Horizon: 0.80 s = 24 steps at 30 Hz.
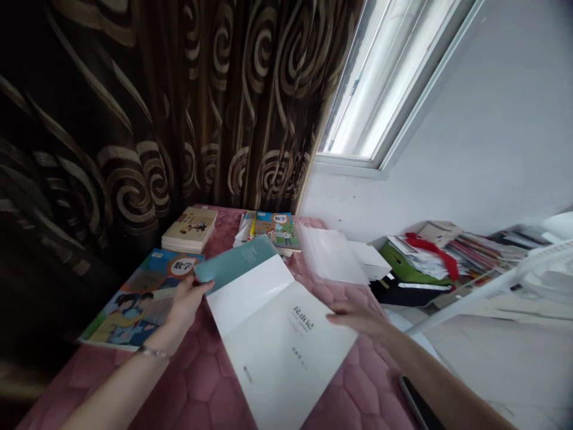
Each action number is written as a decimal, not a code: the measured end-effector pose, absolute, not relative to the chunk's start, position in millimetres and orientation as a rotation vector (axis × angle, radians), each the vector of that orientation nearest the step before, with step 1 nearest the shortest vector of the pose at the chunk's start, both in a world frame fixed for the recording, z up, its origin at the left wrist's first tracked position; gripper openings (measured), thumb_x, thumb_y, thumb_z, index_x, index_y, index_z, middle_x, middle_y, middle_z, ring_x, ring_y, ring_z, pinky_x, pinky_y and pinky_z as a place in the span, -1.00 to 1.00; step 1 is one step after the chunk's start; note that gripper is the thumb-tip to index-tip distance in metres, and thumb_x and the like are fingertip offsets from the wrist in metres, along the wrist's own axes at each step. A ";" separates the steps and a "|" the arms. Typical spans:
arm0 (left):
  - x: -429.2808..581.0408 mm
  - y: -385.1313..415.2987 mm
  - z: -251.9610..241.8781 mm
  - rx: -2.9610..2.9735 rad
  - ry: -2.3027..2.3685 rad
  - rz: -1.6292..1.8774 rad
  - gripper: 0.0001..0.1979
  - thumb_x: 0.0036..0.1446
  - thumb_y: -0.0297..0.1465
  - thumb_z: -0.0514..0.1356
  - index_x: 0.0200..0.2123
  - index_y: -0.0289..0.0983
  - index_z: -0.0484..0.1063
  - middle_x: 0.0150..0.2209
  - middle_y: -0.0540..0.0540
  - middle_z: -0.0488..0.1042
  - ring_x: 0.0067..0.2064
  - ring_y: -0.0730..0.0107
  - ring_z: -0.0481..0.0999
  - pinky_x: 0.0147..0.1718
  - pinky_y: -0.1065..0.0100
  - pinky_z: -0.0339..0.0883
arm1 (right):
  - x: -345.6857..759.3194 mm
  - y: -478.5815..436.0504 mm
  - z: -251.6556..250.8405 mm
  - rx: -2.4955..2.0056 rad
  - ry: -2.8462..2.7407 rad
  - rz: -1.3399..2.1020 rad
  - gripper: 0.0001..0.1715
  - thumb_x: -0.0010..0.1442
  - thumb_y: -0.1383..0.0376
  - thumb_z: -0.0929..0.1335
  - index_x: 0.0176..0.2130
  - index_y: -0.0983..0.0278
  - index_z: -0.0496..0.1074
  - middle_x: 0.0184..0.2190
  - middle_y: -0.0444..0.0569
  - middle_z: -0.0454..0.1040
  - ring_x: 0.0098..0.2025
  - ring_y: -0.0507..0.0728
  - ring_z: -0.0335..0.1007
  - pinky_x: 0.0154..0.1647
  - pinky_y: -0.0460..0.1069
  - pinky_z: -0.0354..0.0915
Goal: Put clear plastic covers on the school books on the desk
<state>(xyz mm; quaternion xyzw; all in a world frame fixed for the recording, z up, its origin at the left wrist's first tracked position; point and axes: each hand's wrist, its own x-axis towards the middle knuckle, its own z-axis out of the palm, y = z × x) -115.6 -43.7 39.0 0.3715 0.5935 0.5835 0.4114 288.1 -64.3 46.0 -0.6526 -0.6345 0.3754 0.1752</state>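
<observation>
Head view: open book (286,352), flat rectangle, smooth white pages, glossy teal flap (244,263) at its far left. Book sits between the hands: left hand (185,301) fingers pinched on the flap edge, right hand (351,316) pinched on the right page edge. Under book: pink cover (192,382), padded hex quilting. Left of book: glossy textbook (129,298). Beyond book: dark swirl-patterned curtain (219,107). Right of book, farther off: plain pale wall (483,119).

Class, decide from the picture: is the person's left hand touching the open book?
Touching: in the head view, the left hand holds the open book by its green flap, thumb on top.
</observation>
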 end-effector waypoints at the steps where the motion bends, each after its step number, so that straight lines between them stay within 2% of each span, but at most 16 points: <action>1: -116.7 -57.8 41.7 0.950 1.441 1.484 -0.64 -0.39 -0.26 0.37 -0.43 -0.28 0.46 -0.43 -0.04 0.56 -0.34 0.25 0.53 -0.29 0.32 0.40 | 290.3 -47.0 52.4 -1.837 -1.906 1.074 -0.72 -0.16 0.09 0.44 -0.57 0.27 0.48 -0.61 -0.15 0.43 -0.46 0.11 0.36 -0.46 -0.06 0.23; 4: -117.0 -96.0 47.3 1.002 1.391 1.451 -0.62 -0.34 -0.28 0.37 -0.36 -0.30 0.51 -0.34 -0.10 0.61 -0.24 0.17 0.56 -0.15 0.25 0.40 | 283.9 0.1 67.8 -1.739 -2.141 1.023 -0.68 -0.13 0.08 0.43 -0.55 0.31 0.51 -0.60 -0.13 0.46 -0.45 0.12 0.38 -0.46 -0.06 0.22; 9: -114.6 -142.5 52.7 1.089 1.430 1.325 -0.69 -0.22 -0.18 0.34 -0.41 -0.27 0.52 -0.37 -0.11 0.62 -0.15 0.05 0.56 -0.04 0.18 0.39 | 247.7 57.9 70.3 -1.671 -2.254 0.919 -0.73 -0.09 0.16 0.41 -0.43 0.32 0.57 -0.47 -0.10 0.54 -0.36 0.13 0.43 -0.37 -0.08 0.26; 16: -121.7 -168.5 49.7 1.190 1.556 1.329 -0.66 -0.18 -0.13 0.30 -0.36 -0.22 0.53 -0.36 -0.09 0.62 -0.17 0.06 0.58 -0.05 0.21 0.42 | 200.5 88.4 39.9 -1.696 -2.352 0.656 -0.85 -0.06 0.30 0.43 -0.40 0.28 0.58 -0.37 -0.04 0.58 -0.23 0.15 0.44 -0.19 -0.05 0.27; 18: -124.5 -167.2 46.1 1.205 1.583 1.328 -0.69 -0.17 -0.13 0.29 -0.39 -0.22 0.52 -0.40 -0.07 0.60 -0.17 0.05 0.57 -0.05 0.21 0.42 | 199.6 85.0 32.8 -1.717 -2.350 0.619 -0.87 -0.06 0.33 0.42 -0.40 0.28 0.58 -0.35 -0.02 0.59 -0.20 0.16 0.45 -0.17 -0.04 0.27; 22: -123.9 -161.8 44.4 1.206 1.581 1.273 -0.73 -0.18 -0.12 0.30 -0.61 -0.19 0.43 -0.60 -0.03 0.51 -0.23 0.03 0.56 -0.11 0.20 0.44 | 214.0 72.4 30.2 -1.753 -2.308 0.620 -0.88 -0.02 0.34 0.41 -0.39 0.28 0.58 -0.37 -0.05 0.59 -0.26 0.13 0.47 -0.23 -0.05 0.29; 24: -120.8 -159.3 47.3 1.196 1.571 1.232 -0.72 -0.19 -0.12 0.30 -0.64 -0.19 0.41 -0.62 -0.03 0.49 -0.24 0.02 0.55 -0.13 0.20 0.44 | 221.8 65.4 33.0 -1.777 -2.254 0.602 -0.90 0.00 0.36 0.40 -0.42 0.27 0.58 -0.39 -0.05 0.59 -0.27 0.14 0.48 -0.21 -0.04 0.30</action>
